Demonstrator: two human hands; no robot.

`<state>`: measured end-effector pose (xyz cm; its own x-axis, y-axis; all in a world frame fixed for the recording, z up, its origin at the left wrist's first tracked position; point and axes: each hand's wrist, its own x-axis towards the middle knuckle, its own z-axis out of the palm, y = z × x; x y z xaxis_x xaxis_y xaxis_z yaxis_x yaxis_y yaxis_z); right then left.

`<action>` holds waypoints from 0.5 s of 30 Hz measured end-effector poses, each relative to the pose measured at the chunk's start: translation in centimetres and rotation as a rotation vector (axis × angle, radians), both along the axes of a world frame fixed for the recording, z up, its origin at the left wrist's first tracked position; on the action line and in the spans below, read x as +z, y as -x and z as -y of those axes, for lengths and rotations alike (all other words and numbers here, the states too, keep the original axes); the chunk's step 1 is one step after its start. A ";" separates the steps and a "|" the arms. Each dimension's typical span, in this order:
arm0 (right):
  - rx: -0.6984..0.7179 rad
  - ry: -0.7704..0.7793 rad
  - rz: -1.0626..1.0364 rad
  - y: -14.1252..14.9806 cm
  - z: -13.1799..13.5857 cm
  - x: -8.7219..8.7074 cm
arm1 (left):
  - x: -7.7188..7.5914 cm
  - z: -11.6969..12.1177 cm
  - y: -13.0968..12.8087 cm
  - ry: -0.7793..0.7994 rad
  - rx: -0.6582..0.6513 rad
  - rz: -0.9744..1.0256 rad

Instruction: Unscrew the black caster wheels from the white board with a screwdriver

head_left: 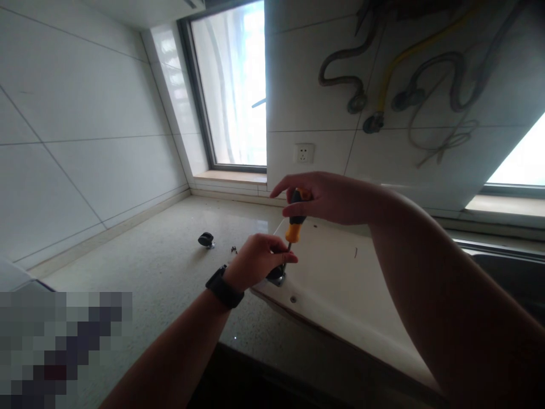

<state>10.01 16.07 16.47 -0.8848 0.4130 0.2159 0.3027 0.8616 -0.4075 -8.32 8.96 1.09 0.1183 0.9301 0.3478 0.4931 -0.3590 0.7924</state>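
Note:
My right hand [323, 197] is closed round the top of an orange-and-black screwdriver [295, 222], held upright with its tip pointing down. My left hand [259, 260], a black watch on its wrist, is closed on a small black caster wheel [276, 274] that sits at the near corner of a white board [340, 278]. The screwdriver's shaft comes down right at my left fingers. The screw itself is hidden by my fingers.
A second black caster [206, 240] and a few small screws [234, 249] lie on the speckled countertop [162, 272]. White tiled walls, a socket [304, 153], hoses [383, 85] and a window [234, 85] stand behind. A dark sink [506, 272] lies at the right.

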 end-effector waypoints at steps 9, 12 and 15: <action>-0.077 -0.148 -0.068 0.2 0.7 0.1 | 0.1 0.0 -0.3 -0.023 -0.016 0.020; -0.069 -0.155 -0.061 0.4 0.7 0.1 | 0.2 0.0 -0.3 -0.013 -0.009 0.015; -0.047 -0.149 -0.049 0.7 0.6 0.1 | 0.2 0.0 -0.3 -0.018 -0.020 0.018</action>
<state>9.32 15.47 16.56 -0.8520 0.4139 0.3207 0.3270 0.8989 -0.2916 -8.00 8.97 1.26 0.1299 0.9214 0.3663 0.4716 -0.3824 0.7946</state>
